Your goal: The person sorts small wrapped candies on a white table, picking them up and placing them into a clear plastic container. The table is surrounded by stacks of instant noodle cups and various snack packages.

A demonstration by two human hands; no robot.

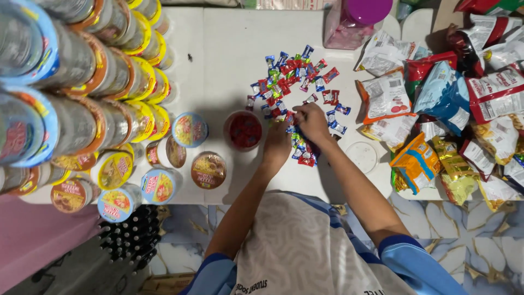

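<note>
A heap of small wrapped candies (295, 76) in red, blue and green lies spread on the white table (229, 49). My left hand (277, 145) rests on the table among the candies nearest me, fingers curled over them. My right hand (313, 121) is just above it, fingers pinched on a candy in the pile. To the left of both hands stands a small round clear container (243, 130) with red candies inside. Whether my left hand actually grips anything is hidden by its back.
Stacked cup-noodle tubs (82, 82) fill the left side, with loose ones (190, 130) nearby. Snack bags (453, 104) crowd the right. A round clear lid (362, 154) lies right of my arm. A pink-lidded jar (355, 22) stands at the far edge.
</note>
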